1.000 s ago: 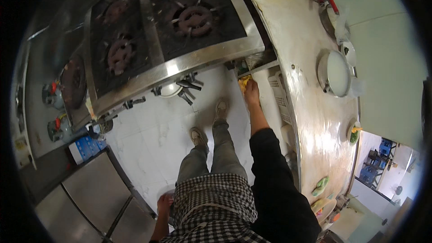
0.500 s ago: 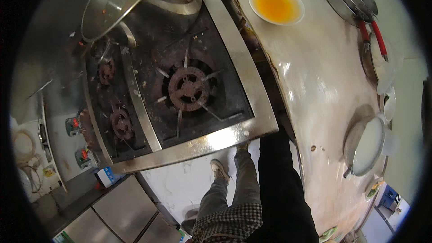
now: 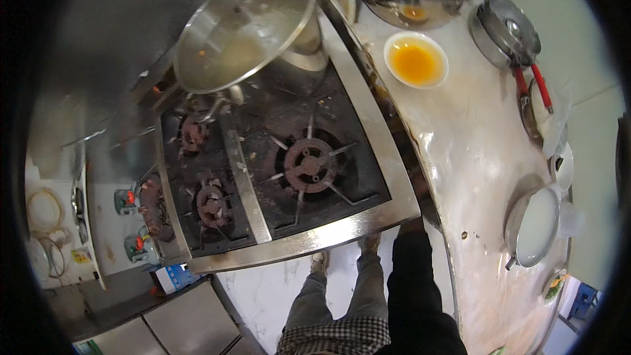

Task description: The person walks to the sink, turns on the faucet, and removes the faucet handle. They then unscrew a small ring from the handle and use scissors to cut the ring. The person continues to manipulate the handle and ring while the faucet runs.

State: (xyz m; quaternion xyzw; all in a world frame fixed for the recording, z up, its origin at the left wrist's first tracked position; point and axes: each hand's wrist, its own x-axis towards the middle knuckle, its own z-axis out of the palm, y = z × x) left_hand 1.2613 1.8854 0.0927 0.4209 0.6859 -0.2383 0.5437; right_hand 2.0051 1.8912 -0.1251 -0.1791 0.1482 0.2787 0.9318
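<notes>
From the head view, the person stands at the front edge of a steel gas stove (image 3: 289,240), looking straight down past grey trousers and a checked apron to the pale floor. The right arm, in a black sleeve (image 3: 414,276), reaches forward into the dark gap between the stove and the pale stone surface (image 3: 473,158) on the right; the right hand is hidden down there, so I cannot tell whether it is apart or clamped on anything. The left hand is not in view. Nearest that arm is the large cast burner (image 3: 309,164), bare and unlit by the look of it. At the back of the stove a wide steel pot (image 3: 243,29) stands tilted; it looks heavy, stiff and slick, best taken by its rim or side handles with both hands. On the surface sit a white bowl of orange liquid (image 3: 415,60), liable to spill and break, a lidded pan with red handles (image 3: 509,26), and a round white plate in a metal pan (image 3: 536,227)
</notes>
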